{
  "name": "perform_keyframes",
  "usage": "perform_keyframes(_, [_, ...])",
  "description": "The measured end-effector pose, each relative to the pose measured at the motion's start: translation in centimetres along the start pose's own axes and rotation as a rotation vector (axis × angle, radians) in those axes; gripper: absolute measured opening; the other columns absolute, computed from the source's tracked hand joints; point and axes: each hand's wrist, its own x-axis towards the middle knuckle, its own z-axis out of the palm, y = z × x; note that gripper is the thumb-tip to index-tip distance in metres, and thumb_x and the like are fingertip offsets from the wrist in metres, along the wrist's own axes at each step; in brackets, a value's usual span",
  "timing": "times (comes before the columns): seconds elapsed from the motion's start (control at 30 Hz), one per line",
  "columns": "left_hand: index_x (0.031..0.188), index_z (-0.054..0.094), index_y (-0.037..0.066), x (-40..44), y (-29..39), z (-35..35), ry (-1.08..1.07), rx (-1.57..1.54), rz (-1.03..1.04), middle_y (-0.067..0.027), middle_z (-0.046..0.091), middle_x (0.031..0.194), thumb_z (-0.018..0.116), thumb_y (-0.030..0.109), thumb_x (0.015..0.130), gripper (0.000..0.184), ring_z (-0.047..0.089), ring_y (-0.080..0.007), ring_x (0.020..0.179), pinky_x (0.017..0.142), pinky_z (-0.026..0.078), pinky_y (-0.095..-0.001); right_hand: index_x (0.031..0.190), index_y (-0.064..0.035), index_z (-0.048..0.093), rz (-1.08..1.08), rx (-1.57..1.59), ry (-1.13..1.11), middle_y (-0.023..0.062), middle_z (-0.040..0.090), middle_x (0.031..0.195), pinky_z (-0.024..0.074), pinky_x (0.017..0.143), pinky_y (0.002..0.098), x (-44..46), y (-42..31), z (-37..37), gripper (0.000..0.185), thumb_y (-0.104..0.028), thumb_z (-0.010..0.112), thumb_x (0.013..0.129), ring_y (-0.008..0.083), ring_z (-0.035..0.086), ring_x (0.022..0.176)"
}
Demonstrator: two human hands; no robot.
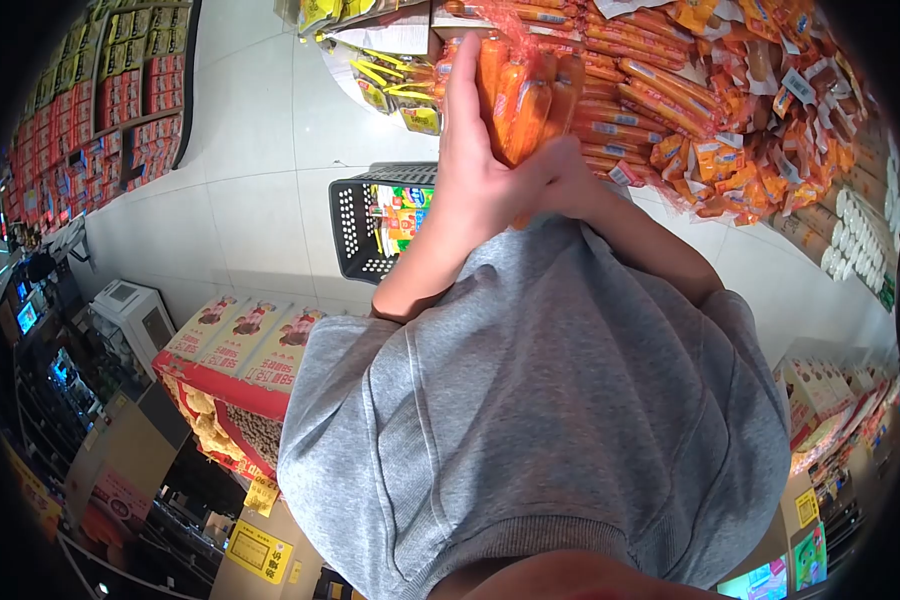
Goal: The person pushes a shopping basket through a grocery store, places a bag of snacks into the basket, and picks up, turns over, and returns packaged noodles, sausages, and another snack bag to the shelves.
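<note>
A clear-wrapped bundle of orange sausages point(515, 110) is held upright between my two hands, in front of my chest. My left hand point(475, 150) closes on its left side, with one finger stretched up along it. From the lower right my right hand point(560, 165) grips the base, and its fingers are partly hidden. Behind the bundle lies a display of long orange-wrapped sausages point(620, 120). Smaller orange packets point(725, 160) are heaped at its right.
A dark shopping basket point(350, 230) with colourful packages stands on the floor below my left arm. Yellow-black packets point(410, 95) sit at the display's left edge. Shelves of red and green packs point(120, 90) stand far left; stacked boxes point(255, 335) are beside my left shoulder.
</note>
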Motion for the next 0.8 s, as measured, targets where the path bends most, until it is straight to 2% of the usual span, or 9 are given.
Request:
perform_keyframes(0.1, [0.146, 0.021, -0.001, 0.6, 0.8, -0.4, -0.061, -0.312, -0.018, -0.0206, 0.037, 0.143, 0.057, -0.01, 0.081, 0.075, 0.04, -0.0265, 0.132, 0.107, 0.037, -0.0375, 0.133, -0.0026, 0.043, 0.018, 0.325, 0.005, 0.0079, 0.066, 0.103, 0.054, 0.082, 0.0337, -0.1, 0.9, -0.4, 0.069, -0.007, 0.077, 0.073, 0.0171, 0.065, 0.097])
perform_keyframes(0.2, [0.145, 0.024, -0.002, 1.2, 0.0, -1.1, -0.032, -0.439, -0.047, -0.0218, 0.039, 0.143, 0.056, -0.008, 0.085, 0.069, 0.042, -0.0255, 0.131, 0.106, 0.038, -0.0369, 0.134, -0.0027, 0.04, 0.055, 0.635, 0.071, 0.0093, 0.064, 0.112, 0.0539, 0.085, 0.0346, -0.2, 0.7, -0.1, 0.067, -0.005, 0.073, 0.076, 0.0185, 0.065, 0.099])
perform_keyframes(0.23, [0.143, 0.027, -0.004, 1.3, 0.1, -1.4, -0.004, -0.427, -0.086, -0.0223, 0.044, 0.139, 0.055, -0.009, 0.086, 0.063, 0.048, -0.024, 0.125, 0.103, 0.041, -0.0355, 0.135, -0.0032, 0.038, 0.044, 0.642, -0.008, 0.0116, 0.061, 0.116, 0.0558, 0.083, 0.0381, 0.1, 1.3, -0.7, 0.067, -0.007, 0.072, 0.078, 0.0232, 0.066, 0.1])
perform_keyframes(0.33, [0.14, 0.033, -0.004, 2.3, -0.6, -2.4, -0.044, -0.314, -0.101, -0.0212, 0.052, 0.132, 0.057, -0.006, 0.087, 0.058, 0.055, -0.0227, 0.117, 0.098, 0.045, -0.0342, 0.136, -0.0031, 0.038, 0.131, 0.815, -0.058, 0.0137, 0.061, 0.112, 0.0568, 0.081, 0.0433, 0.1, -0.7, -0.6, 0.065, -0.014, 0.071, 0.081, 0.0289, 0.065, 0.101])
perform_keyframes(0.43, [0.135, 0.036, -0.004, 3.0, -1.6, -3.1, -0.032, -0.287, -0.138, -0.0182, 0.055, 0.125, 0.06, -0.006, 0.087, 0.054, 0.058, -0.0195, 0.11, 0.087, 0.052, -0.0291, 0.14, -0.0004, 0.033, 0.106, 0.803, -0.098, 0.0213, 0.058, 0.121, 0.0579, 0.079, 0.0418, 0.5, 0.0, -1.0, 0.076, -0.042, 0.067, 0.085, 0.0324, 0.065, 0.103])
perform_keyframes(0.53, [0.131, 0.038, -0.003, 3.4, -2.4, -3.1, 0.01, -0.254, -0.161, -0.0172, 0.059, 0.119, 0.062, -0.001, 0.088, 0.05, 0.062, -0.0168, 0.1, 0.078, 0.056, -0.0265, 0.139, 0.0003, 0.034, 0.246, 0.936, -0.09, 0.0232, 0.057, 0.124, 0.0585, 0.074, 0.044, 0.7, -0.9, -1.0, 0.073, -0.047, 0.057, 0.09, 0.0336, 0.064, 0.104])
perform_keyframes(0.63, [0.13, 0.039, -0.003, 3.5, -3.3, -3.2, 0.037, -0.219, -0.21, -0.0169, 0.059, 0.115, 0.064, 0.004, 0.089, 0.049, 0.063, -0.0158, 0.096, 0.074, 0.056, -0.0257, 0.138, 0.0011, 0.037, 0.356, 0.885, 0.055, 0.0247, 0.056, 0.125, 0.0591, 0.06, 0.0371, 1.0, -1.7, -0.5, 0.069, -0.05, 0.049, 0.093, 0.0337, 0.066, 0.101])
perform_keyframes(0.73, [0.129, 0.04, -0.002, 3.6, -4.3, -3.1, 0.059, -0.217, -0.198, -0.0142, 0.059, 0.109, 0.065, 0.009, 0.089, 0.048, 0.063, -0.0144, 0.091, 0.07, 0.055, -0.0243, 0.137, 0.0003, 0.04, 0.41, 0.974, 0.051, 0.0242, 0.058, 0.123, 0.0537, 0.045, 0.0269, 1.1, -1.9, -1.0, 0.066, -0.05, 0.046, 0.094, 0.0311, 0.068, 0.095])
perform_keyframes(0.8, [0.128, 0.041, -0.001, 3.5, -4.8, -3.1, 0.071, -0.187, -0.196, -0.0115, 0.058, 0.104, 0.067, 0.012, 0.089, 0.049, 0.063, -0.013, 0.086, 0.067, 0.054, -0.0229, 0.137, -0.0012, 0.042, 0.42, 1.001, 0.073, 0.0234, 0.06, 0.12, 0.0487, 0.039, 0.0217, 1.3, -2.5, -0.9, 0.065, -0.051, 0.043, 0.095, 0.0291, 0.07, 0.091])
